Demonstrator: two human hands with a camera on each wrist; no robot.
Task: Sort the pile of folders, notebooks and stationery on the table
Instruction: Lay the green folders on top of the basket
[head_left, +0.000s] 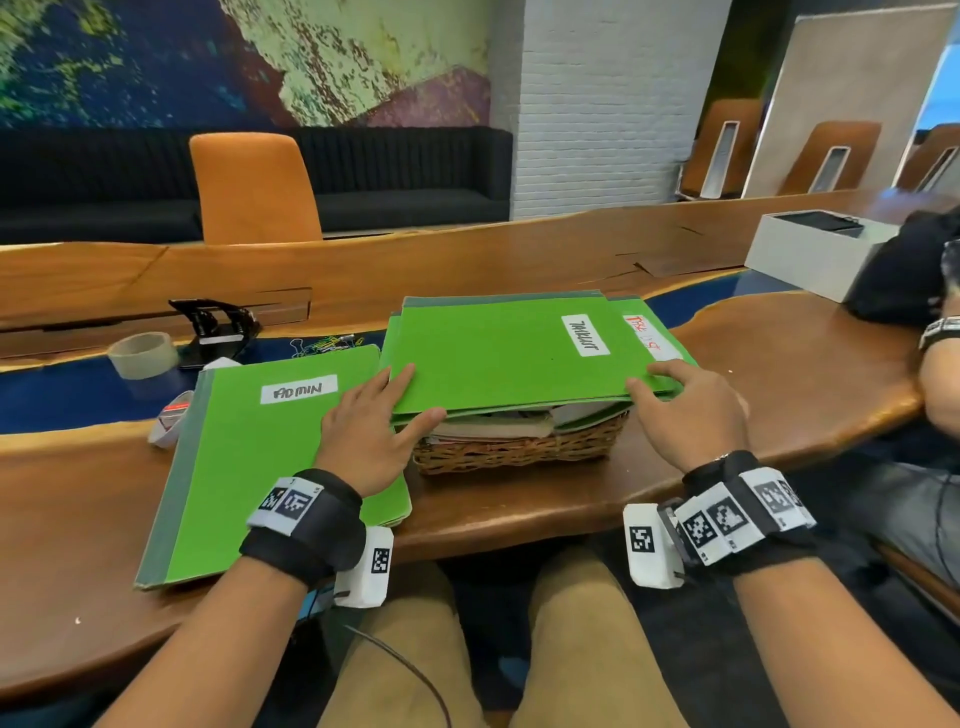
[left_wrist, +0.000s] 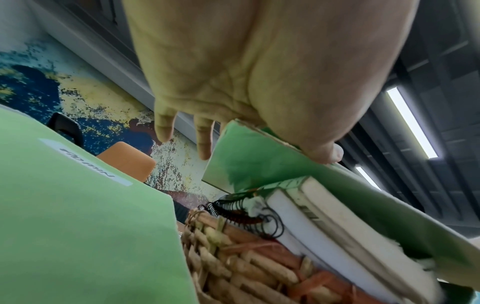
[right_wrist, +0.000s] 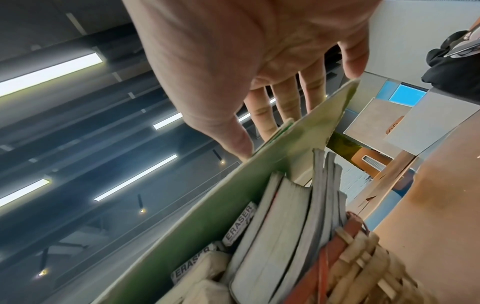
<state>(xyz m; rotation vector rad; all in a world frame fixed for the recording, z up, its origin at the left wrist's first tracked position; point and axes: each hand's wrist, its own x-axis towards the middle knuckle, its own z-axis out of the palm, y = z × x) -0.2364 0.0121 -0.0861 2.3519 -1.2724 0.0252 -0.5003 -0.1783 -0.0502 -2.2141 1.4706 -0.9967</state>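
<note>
A stack of green folders (head_left: 498, 353) lies across a wicker basket (head_left: 519, 452), the top one bearing a white label. My left hand (head_left: 415, 395) pinches the stack's near left corner, fingers on top, thumb under the edge (left_wrist: 324, 152). At the near right corner my right hand (head_left: 644, 382) grips the same way, thumb (right_wrist: 241, 148) at the edge and fingers over the top. Notebooks (left_wrist: 311, 222) and wrapped erasers (right_wrist: 239, 226) fill the basket beneath. A green folder labelled ADMIN (head_left: 270, 457) lies flat on the table to the left, under my left wrist.
Behind the ADMIN folder are a tape roll (head_left: 143, 353), a black hole punch (head_left: 218, 325), loose paper clips (head_left: 324, 343) and a small white and red object (head_left: 171, 418). A white box (head_left: 815, 254), a black bag (head_left: 909, 270) and another person's arm (head_left: 940, 374) are at right.
</note>
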